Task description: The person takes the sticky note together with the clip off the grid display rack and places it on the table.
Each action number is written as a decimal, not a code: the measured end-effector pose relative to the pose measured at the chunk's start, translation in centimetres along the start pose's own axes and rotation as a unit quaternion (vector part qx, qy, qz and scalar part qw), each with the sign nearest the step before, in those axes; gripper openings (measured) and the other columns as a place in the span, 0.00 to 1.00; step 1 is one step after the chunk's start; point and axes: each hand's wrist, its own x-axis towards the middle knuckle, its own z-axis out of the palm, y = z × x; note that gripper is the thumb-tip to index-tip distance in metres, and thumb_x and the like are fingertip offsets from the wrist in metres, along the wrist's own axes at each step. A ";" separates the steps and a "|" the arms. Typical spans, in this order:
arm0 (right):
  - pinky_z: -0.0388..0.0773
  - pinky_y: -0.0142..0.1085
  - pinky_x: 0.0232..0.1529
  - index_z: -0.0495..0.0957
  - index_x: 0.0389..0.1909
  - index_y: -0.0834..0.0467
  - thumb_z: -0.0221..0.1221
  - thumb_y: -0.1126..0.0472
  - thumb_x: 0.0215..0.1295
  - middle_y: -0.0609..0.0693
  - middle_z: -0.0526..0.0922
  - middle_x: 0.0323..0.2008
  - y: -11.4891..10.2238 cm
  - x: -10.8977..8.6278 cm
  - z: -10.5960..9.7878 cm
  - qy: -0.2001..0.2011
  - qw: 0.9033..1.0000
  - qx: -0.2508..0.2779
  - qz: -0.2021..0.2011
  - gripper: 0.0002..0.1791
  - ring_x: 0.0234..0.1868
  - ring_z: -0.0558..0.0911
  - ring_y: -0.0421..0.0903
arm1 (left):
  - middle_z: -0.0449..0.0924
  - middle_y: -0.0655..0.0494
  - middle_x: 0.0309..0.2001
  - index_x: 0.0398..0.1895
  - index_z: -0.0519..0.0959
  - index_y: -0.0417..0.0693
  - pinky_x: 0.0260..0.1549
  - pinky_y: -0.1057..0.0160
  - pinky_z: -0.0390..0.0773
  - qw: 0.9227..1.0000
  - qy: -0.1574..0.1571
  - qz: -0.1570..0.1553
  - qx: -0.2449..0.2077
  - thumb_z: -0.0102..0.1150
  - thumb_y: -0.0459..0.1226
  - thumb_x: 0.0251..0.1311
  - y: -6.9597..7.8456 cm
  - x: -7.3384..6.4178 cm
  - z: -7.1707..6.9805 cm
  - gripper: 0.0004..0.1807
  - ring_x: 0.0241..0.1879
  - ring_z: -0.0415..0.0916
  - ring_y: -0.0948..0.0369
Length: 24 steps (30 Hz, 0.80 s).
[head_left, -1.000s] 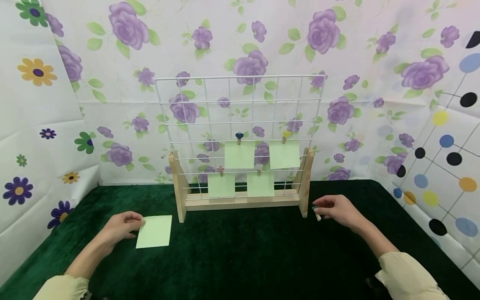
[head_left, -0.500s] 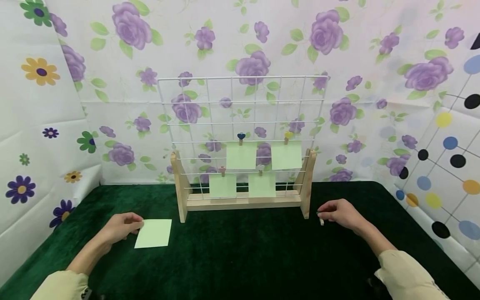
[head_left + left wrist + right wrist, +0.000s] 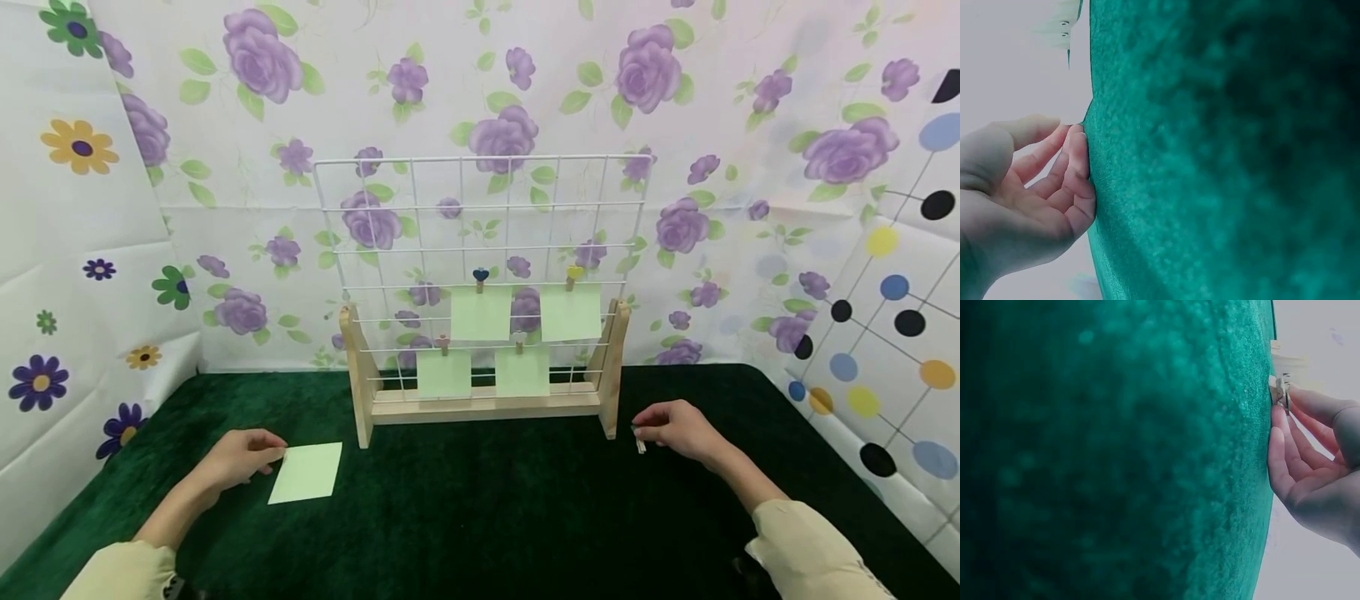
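Note:
At the left of the head view, my left hand [image 3: 236, 458] pinches a square pale green paper note [image 3: 306, 473] by its left corner, close over the green cloth. The left wrist view shows thumb and fingertips meeting at the sheet's edge. On the other side, my right hand [image 3: 678, 429] holds a small wooden clothespin [image 3: 1280, 390] between thumb and fingers, right of the rack. Its metal spring shows in the right wrist view. Between the hands stands a white wire grid rack [image 3: 483, 251] on a wooden stand [image 3: 483, 409]. Several similar notes hang on its lower half.
Heart-topped clothespins, one blue [image 3: 481, 275] and one yellow [image 3: 574, 274], fasten the upper notes; paler ones fasten the lower notes. Dark green cloth [image 3: 480, 517] covers the table. A floral sheet [image 3: 420, 50] stands behind the rack, with patterned sheets at both sides.
My right hand has shifted slightly down and to the right with the clothespin. The note in my left hand has dipped a little and tilted. The rack's notes stay as they were.

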 end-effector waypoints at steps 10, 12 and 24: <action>0.79 0.39 0.35 0.75 0.53 0.71 0.57 0.61 0.69 0.55 0.82 0.39 0.1 -0.1 -0.8 0.016 1.000 0.005 -0.015 0.19 0.37 0.81 0.48 | 0.73 0.32 0.52 0.56 0.71 0.28 0.35 0.56 0.77 1.000 0.008 -0.005 -0.026 0.47 0.44 0.72 -0.1 -0.4 -0.5 0.25 0.44 0.77 0.49; 0.80 0.39 0.35 0.73 0.55 0.72 0.56 0.60 0.70 0.57 0.82 0.39 0.1 -0.1 -1.1 0.021 1.000 0.011 -0.014 0.20 0.39 0.81 0.49 | 0.73 0.32 0.52 0.57 0.70 0.28 0.36 0.55 0.78 0.999 0.016 0.000 -0.030 0.46 0.46 0.72 0.0 -0.6 -0.6 0.26 0.45 0.77 0.48; 0.80 0.45 0.42 0.67 0.62 0.70 0.51 0.57 0.74 0.67 0.77 0.52 -2.4 -0.5 -2.9 0.092 0.994 0.030 -0.044 0.24 0.50 0.79 0.60 | 0.72 0.31 0.55 0.62 0.66 0.27 0.44 0.49 0.76 0.994 0.066 0.071 -0.045 0.40 0.48 0.75 2.1 -1.7 -0.5 0.29 0.52 0.71 0.42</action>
